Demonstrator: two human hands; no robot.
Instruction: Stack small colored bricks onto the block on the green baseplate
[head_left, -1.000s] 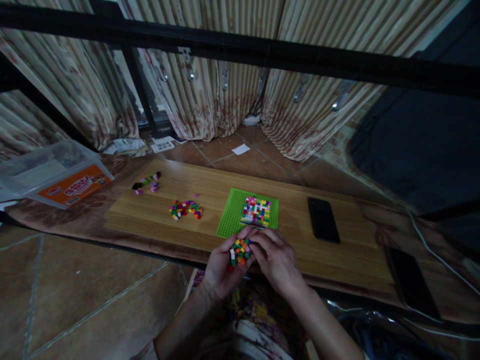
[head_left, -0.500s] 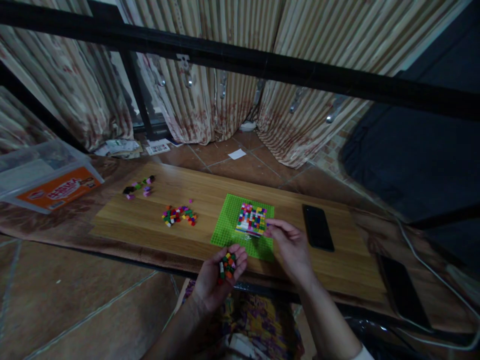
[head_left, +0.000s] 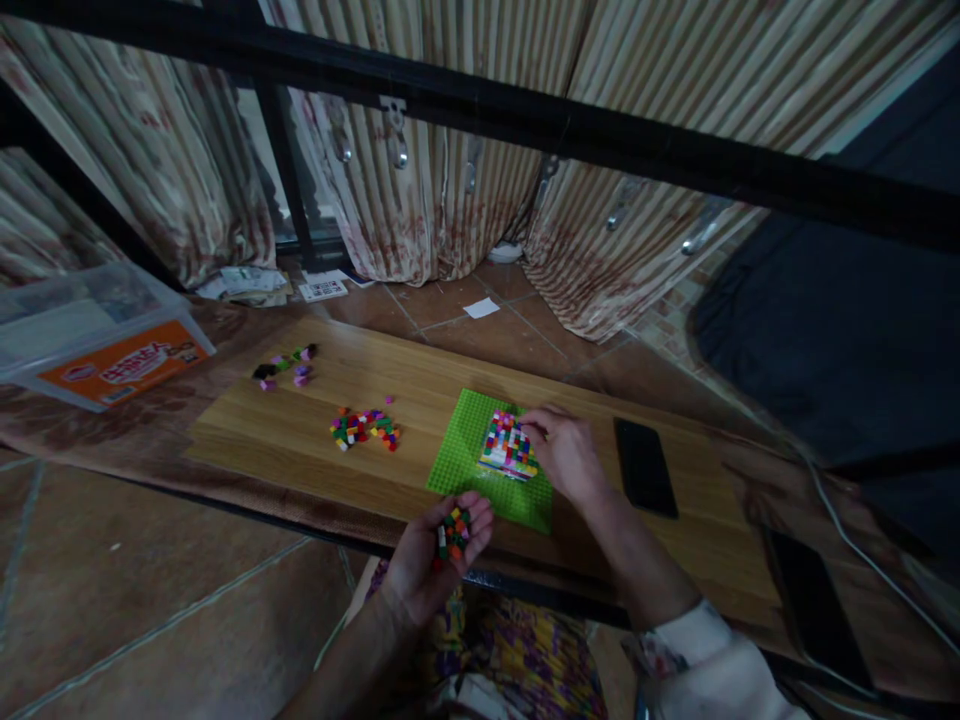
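Observation:
My left hand [head_left: 431, 555] is cupped, palm up, at the front edge of the table, holding several small toy building bricks [head_left: 454, 530] in mixed colours. The fingers of my right hand [head_left: 566, 450] are pinched at the upper right corner of a multicoloured brick block [head_left: 510, 445]. What lies between those fingertips is hidden. This block, several layers high, stands on a green studded baseplate [head_left: 459, 440]. To the left, a loose pile of coloured bricks [head_left: 365, 428] lies on the wooden tabletop.
Black and pink pieces [head_left: 285, 367] lie farther left on the board [head_left: 255, 430]. A clear plastic box [head_left: 112, 335] with an orange label stands at the far left. Right of the baseplate are a black phone [head_left: 645, 467] and another dark flat device [head_left: 814, 605]. A black bar [head_left: 480, 95] crosses above.
My right hand has moved from the block's right side up to its far right corner, fingers still pinched. My left hand stays in place with the bricks. The view has shifted slightly.

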